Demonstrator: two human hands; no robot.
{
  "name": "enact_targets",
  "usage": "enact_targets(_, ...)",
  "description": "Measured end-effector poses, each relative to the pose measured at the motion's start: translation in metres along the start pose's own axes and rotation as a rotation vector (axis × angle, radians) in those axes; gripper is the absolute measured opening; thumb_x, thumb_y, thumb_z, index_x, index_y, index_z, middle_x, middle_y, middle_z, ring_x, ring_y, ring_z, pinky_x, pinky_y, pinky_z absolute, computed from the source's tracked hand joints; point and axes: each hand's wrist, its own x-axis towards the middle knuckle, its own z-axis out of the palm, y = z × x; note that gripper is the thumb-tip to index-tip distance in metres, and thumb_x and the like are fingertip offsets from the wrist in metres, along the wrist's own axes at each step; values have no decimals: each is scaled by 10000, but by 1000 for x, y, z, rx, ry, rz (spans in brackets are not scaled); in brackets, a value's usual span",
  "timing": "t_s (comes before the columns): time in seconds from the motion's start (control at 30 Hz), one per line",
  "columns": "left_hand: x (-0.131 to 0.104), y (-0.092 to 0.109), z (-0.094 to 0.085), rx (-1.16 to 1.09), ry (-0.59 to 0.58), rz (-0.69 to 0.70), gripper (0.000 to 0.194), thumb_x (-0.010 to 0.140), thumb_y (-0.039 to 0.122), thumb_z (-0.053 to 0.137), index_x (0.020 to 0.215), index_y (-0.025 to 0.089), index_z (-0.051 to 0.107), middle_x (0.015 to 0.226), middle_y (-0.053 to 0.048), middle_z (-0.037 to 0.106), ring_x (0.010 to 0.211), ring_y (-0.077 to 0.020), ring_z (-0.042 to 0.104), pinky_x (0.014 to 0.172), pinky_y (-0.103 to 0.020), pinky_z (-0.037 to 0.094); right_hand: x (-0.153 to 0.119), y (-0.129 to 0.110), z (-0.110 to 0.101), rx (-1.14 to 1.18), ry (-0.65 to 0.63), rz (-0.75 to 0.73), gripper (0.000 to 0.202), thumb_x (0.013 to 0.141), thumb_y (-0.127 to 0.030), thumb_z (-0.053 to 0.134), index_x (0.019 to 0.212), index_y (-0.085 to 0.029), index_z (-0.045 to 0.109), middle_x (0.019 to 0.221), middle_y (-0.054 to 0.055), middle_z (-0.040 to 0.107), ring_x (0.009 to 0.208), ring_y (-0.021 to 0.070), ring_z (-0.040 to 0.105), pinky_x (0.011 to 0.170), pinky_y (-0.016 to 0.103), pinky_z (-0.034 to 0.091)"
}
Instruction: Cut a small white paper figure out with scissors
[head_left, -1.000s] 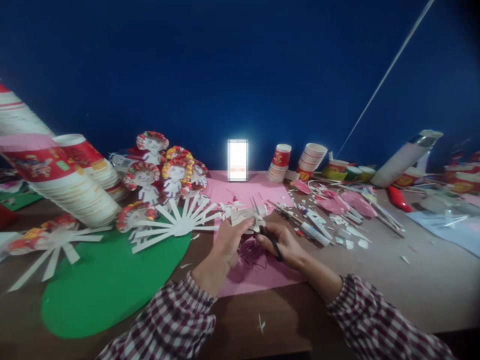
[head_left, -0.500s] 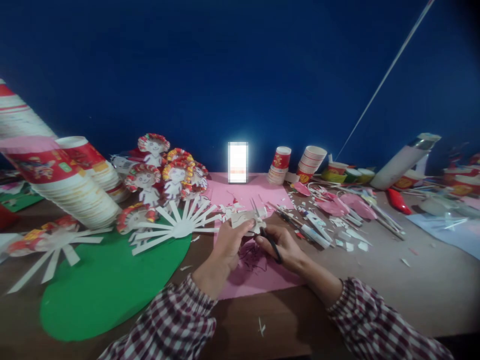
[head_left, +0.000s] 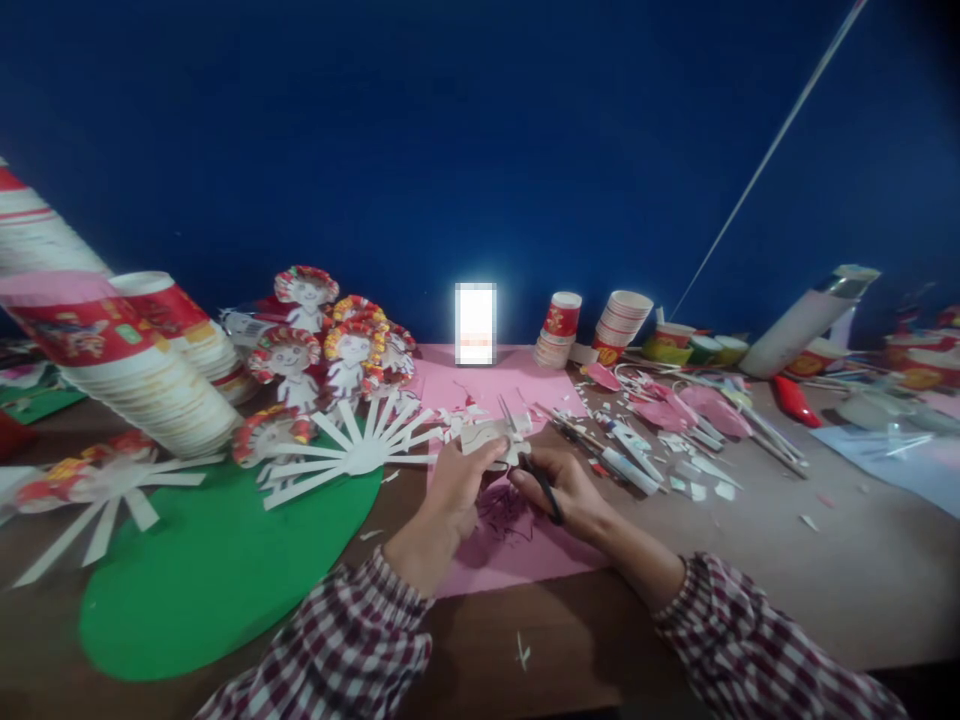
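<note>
My left hand [head_left: 453, 494] pinches a small piece of white paper [head_left: 480, 434] between thumb and fingers, above a pink sheet [head_left: 480, 576]. Black-handled scissors [head_left: 555, 500] are gripped in my right hand [head_left: 574, 497], just right of the paper. Their blades point up and away, slightly parted, at the right part of the paper. Dark scribbled lines show on the pink sheet below the hands. The fingertips of both hands are close together.
A green sheet [head_left: 202, 580] lies left, with a fan of white strips [head_left: 367, 455] over its edge. Behind are paper figures [head_left: 349, 360] and leaning stacked cups [head_left: 142, 380]. Pens [head_left: 630, 470], paper scraps [head_left: 697, 492] and pink pieces [head_left: 716, 410] lie right; a red object [head_left: 795, 402] is farther off.
The scissor blades have shifted very slightly against the paper. Both hands keep nearly the same place and grip.
</note>
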Motion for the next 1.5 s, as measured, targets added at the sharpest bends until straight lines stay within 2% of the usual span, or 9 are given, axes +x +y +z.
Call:
enact_targets(0.37,-2,2,3,-82,22,-34,272,541,214,788,764,150,646,665,-22,656,565,-139,598,558,-263,476,-1,16,1,-71,54,44,339,805,-470,634,726,-152,547,553,-47,415,487,73,367,434,186,274)
enact_targets(0.47,-2,2,2,-100,18,-25,286,542,213,790,783,157,645,702,-23,669,588,-136,610,572,-260,489,-1,15,3,-57,67,58,331,789,-456,656,700,-162,531,525,-55,421,452,70,376,415,185,281)
enact_targets(0.57,-2,2,0,-97,-2,-74,284,563,240,784,785,168,622,659,-8,649,530,-131,590,518,-258,473,0,11,4,14,69,102,348,781,-468,654,675,-173,502,485,-63,416,392,70,383,366,183,289)
enact_targets(0.73,-1,6,-2,-133,-1,-49,300,549,214,788,782,160,607,675,-15,658,561,-135,606,537,-250,485,4,8,-1,80,115,119,353,774,-494,650,834,-149,606,498,-60,451,370,71,394,336,189,336)
enact_targets(0.87,-1,8,-3,-134,-19,-42,293,559,217,782,775,162,592,686,-21,662,600,-148,631,575,-260,499,4,13,-3,104,117,126,376,785,-497,645,901,-141,622,510,-62,453,368,62,395,332,179,336)
enact_targets(1.13,0,7,-3,-68,-5,-72,253,589,229,753,716,180,541,566,15,579,504,-135,581,443,-230,406,4,12,-1,175,107,151,387,772,-497,659,911,-136,627,498,-72,440,348,57,394,319,174,335)
enact_targets(1.27,-2,10,1,-54,-1,-76,236,564,176,739,712,175,556,603,10,597,513,-115,570,484,-230,436,5,8,-1,187,140,175,409,769,-520,651,882,-128,625,504,-63,463,369,57,413,331,166,343)
enact_targets(1.43,0,11,1,11,-46,-45,170,584,159,703,731,151,619,528,36,545,494,-89,522,540,-230,458,6,7,-2,218,149,172,387,766,-499,665,878,-132,617,500,-63,474,385,63,432,338,163,341)
enact_targets(1.5,1,10,0,11,-59,-24,187,577,162,717,743,137,633,582,17,590,526,-94,539,563,-236,470,7,8,-2,237,149,164,372,765,-488,673,876,-137,615,479,-67,468,375,64,422,337,166,334)
